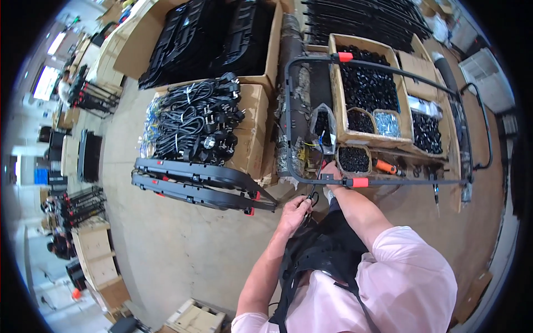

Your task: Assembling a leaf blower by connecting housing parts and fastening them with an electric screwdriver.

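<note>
Head view: your left hand [294, 214] sits on your own side of the black tubular frame [416, 182], its grip pinched, thumb against forefinger, on a black cable [316, 197]. The cable lies right at those fingertips; its visible stretch points away from you and slightly to the right, toward the frame's near bar. That bar runs crosswise, so the two long axes look close to square with each other.

Your right hand [332, 171] is farther out and to the right, in at the bar by a small dark box [327, 178]. Bar and box cover part of its grip, so you cannot tell from here whether it is closed on anything. The relation that matters, I judge, is this line from hand to hand, with the bar between them: your left is nearer the cable's loose loop, your right nearer the thin coloured wires [312, 144] just beyond. Whether those wires belong to the cable is unclear. Right of that hand stand a basket [354, 146] of small black parts and an orange tool [385, 166].
</note>
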`<state>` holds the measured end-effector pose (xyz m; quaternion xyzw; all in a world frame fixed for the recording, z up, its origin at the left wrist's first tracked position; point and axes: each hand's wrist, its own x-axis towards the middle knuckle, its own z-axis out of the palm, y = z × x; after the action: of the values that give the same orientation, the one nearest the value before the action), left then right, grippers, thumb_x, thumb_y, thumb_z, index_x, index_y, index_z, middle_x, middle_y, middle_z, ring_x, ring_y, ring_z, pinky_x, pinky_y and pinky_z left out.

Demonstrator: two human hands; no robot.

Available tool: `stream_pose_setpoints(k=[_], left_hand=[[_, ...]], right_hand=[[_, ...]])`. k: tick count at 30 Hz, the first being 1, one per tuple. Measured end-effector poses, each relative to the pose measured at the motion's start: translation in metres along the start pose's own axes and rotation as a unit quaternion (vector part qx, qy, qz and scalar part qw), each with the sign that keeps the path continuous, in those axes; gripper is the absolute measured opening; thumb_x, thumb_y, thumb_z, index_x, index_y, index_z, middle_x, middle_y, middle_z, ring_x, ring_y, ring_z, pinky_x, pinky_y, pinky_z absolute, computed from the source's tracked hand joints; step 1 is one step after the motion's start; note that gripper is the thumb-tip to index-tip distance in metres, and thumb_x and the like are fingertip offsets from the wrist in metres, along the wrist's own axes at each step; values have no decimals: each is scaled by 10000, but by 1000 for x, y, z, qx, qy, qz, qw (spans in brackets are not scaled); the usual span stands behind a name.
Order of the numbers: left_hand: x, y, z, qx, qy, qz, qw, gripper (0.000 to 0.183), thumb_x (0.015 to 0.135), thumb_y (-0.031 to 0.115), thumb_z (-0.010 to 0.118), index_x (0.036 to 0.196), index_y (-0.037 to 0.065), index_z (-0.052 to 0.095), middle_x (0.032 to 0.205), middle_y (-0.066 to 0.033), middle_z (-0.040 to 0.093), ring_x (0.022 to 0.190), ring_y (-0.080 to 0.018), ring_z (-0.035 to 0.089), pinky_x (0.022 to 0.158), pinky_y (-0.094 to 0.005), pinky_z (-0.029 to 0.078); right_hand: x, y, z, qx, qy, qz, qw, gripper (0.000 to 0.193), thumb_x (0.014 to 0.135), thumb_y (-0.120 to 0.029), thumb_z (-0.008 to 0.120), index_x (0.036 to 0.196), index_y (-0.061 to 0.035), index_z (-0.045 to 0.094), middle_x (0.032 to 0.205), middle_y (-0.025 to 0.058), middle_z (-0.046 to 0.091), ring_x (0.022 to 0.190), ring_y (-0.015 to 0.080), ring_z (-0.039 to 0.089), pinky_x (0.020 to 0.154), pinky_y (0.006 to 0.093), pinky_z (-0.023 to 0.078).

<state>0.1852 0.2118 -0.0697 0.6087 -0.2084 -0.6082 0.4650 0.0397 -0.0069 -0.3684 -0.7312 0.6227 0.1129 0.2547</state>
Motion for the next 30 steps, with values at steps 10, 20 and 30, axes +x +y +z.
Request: stream_pose_setpoints(k=[10, 20, 30], left_hand=[[11, -31, -8, -93, 25, 8, 995, 282, 1087, 224, 596, 1186, -25, 686, 912, -48, 696, 835, -140, 653, 806, -287, 536], [18, -22, 3, -71, 43, -7, 996, 283, 1086, 224, 600, 1198, -23, 683, 969, -70, 726, 855, -149, 675, 827, -303, 557], [14, -12, 22, 30, 115, -11, 993, 282, 1091, 237, 576, 1125, -9, 711, 914, -56, 746, 794, -122, 671, 706, -284, 529]], right_hand=[[-245, -40, -145, 333, -233, 54, 912, 354, 978, -317, 641, 1081, 20, 609, 831, 191, 708, 739, 326, 726, 596, 454, 550], [-293, -42, -195, 126, -149, -129, 972, 490, 968, -152, 570, 1413, 16, 455, 1335, 320, 608, 1245, 488, 607, 1033, 562, 488], [-287, -30, -193, 166, -134, -175, 961, 614, 939, -114, 578, 1492, 68, 381, 1343, 354, 571, 1290, 498, 575, 1068, 553, 477]])
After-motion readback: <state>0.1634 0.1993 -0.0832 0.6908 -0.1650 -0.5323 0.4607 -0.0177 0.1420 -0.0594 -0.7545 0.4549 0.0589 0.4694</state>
